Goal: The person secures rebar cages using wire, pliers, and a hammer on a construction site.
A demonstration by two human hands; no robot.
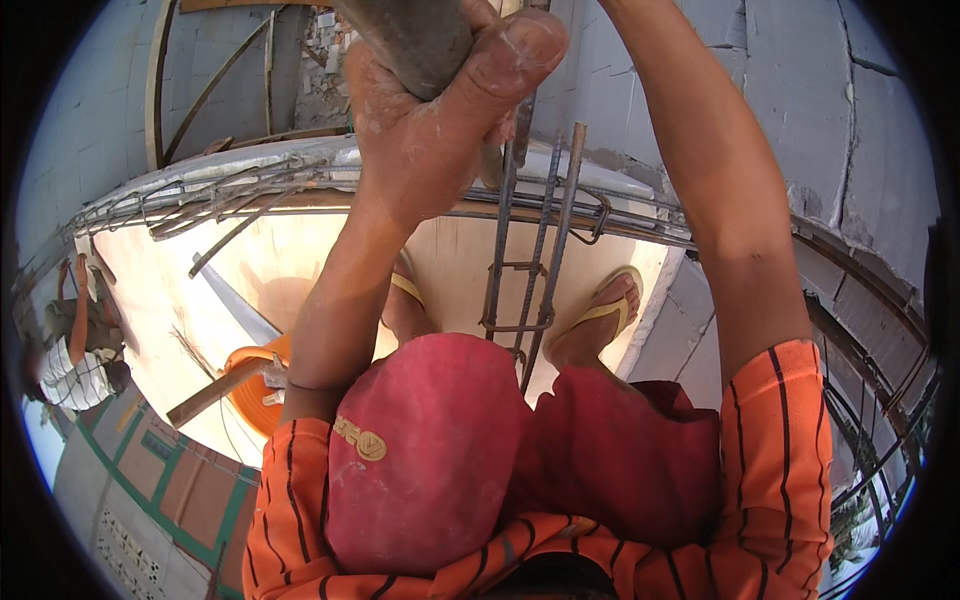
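Observation:
My left hand (410, 140) is wrapped round a thick, dusty grey pipe-like piece (415, 45) at the top edge. The upper part of that piece runs out of view. Below the fist rise the upright ribbed bars of a rebar cage (545, 220), tied with square stirrups, between my feet. How the grey piece meets the bars is hidden behind my hand. My right forearm (700, 130) reaches up past the top edge, so my right hand is out of view.
I squat in yellow flip-flops (615, 310) on a plywood sheet (450, 260). Horizontal rebar (620, 212) crosses ahead, beside grey block walls (810, 110). At left are an orange container (262, 385), a hammer (225, 390), a saw (235, 300) and another person (80, 350).

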